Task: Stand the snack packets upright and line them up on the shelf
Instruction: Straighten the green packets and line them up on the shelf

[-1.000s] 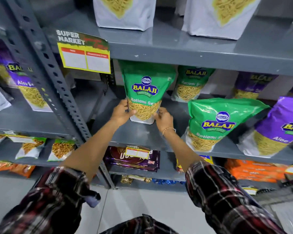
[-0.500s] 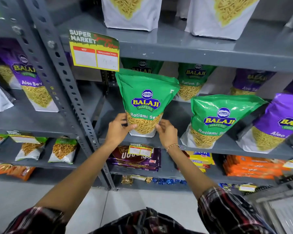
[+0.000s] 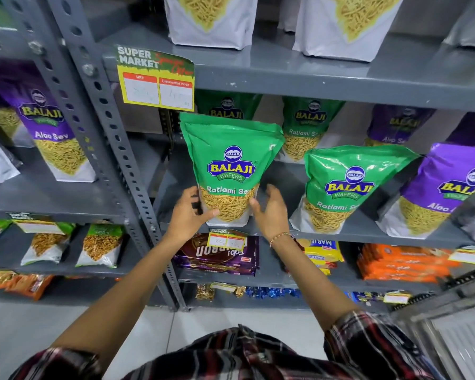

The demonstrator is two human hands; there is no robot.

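A green Balaji Ratlami Sev packet (image 3: 231,165) stands upright at the front left of the grey middle shelf (image 3: 368,233). My left hand (image 3: 188,215) grips its lower left corner, thumb across the front. By the lower right corner, my right hand (image 3: 270,212) hovers with fingers spread, barely touching or just off the packet. A second green packet (image 3: 348,187) leans to the right of it. Further right leans a purple Aloo Sev packet (image 3: 444,193). Behind them stand more green (image 3: 309,127) and purple (image 3: 395,124) packets.
A perforated grey upright post (image 3: 115,149) borders the shelf bay on the left, with a yellow price tag (image 3: 157,78) hanging from the shelf above. Another purple packet (image 3: 50,133) stands in the left bay. Biscuit packs (image 3: 220,256) fill the shelf below.
The green packet has come forward from the back of the shelf to its front edge. My right hand has opened and eased off its corner; the left hand still holds it.
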